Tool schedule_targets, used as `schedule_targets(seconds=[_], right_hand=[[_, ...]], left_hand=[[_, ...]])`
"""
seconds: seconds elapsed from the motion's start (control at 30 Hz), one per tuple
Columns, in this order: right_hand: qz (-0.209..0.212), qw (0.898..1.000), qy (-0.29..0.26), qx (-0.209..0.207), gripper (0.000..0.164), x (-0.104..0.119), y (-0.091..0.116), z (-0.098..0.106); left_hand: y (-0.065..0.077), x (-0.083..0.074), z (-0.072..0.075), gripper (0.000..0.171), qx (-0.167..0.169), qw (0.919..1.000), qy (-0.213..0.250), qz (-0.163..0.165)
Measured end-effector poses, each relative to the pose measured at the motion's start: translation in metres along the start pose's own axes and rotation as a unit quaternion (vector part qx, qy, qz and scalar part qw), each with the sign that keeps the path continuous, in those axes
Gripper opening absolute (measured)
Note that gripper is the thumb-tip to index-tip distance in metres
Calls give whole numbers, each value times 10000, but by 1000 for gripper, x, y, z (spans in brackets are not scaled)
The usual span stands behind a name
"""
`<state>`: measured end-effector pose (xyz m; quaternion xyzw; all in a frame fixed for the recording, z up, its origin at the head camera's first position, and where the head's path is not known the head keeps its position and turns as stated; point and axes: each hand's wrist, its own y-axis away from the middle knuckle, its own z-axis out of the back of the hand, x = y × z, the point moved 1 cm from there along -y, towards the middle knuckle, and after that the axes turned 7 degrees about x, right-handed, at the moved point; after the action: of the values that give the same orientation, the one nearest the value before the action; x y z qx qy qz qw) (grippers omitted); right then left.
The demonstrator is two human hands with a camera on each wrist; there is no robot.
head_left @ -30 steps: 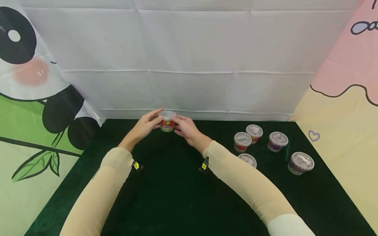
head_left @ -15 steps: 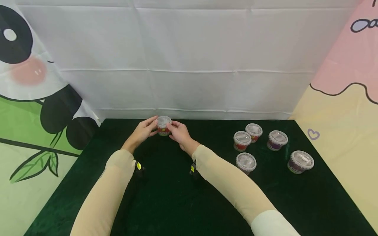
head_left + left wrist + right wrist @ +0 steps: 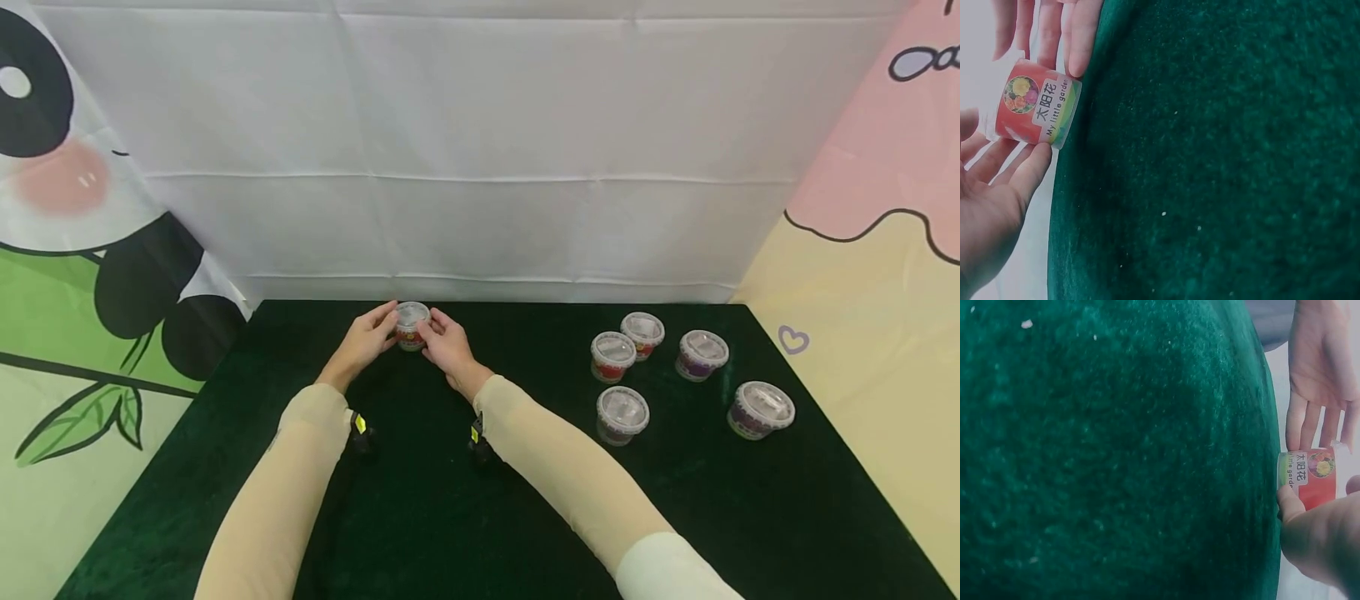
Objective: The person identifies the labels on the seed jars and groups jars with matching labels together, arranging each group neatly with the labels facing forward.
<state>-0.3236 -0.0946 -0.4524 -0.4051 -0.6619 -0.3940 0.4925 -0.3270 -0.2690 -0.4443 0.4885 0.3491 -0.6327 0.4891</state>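
A small clear plastic tub [image 3: 412,321] with a lid and a red label stands at the far edge of the green cloth; its base appears to touch the cloth. In the left wrist view the label [image 3: 1035,103] shows flowers and the words "My little garden". My left hand [image 3: 362,346] holds the tub's left side between thumb and fingers. From the other side, my right hand [image 3: 452,348] pinches it, thumb toward the front. The right wrist view shows the same tub [image 3: 1317,478] between both hands, partly covered by the right hand.
Several similar lidded tubs stand on the right: two red ones [image 3: 612,357], a purple one [image 3: 702,355], a larger dark purple one [image 3: 761,411] and a pale one [image 3: 622,414] in front. A white cloth wall [image 3: 480,225] rises behind the table.
Both hands have moved the tub slightly left and down onto the far part of the cloth. My right forearm has swung left, uncovering the pale front tub.
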Motion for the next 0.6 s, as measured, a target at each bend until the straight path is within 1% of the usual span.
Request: schedule_targets(seconds=[0.13, 0.4, 0.5, 0.6], right_hand=[[94, 9999, 139, -3, 56, -5, -3, 2], [118, 9993, 354, 44, 57, -13, -4, 4], [91, 9993, 358, 11, 56, -13, -3, 4], [-11, 9994, 326, -117, 53, -14, 0, 2]], left_hand=[[-2, 2, -2, 57, -43, 10000, -55, 2], [1, 7, -4, 57, 6, 9997, -220, 61], [3, 9, -5, 57, -21, 9997, -260, -17], [5, 13, -8, 57, -64, 9997, -217, -69]])
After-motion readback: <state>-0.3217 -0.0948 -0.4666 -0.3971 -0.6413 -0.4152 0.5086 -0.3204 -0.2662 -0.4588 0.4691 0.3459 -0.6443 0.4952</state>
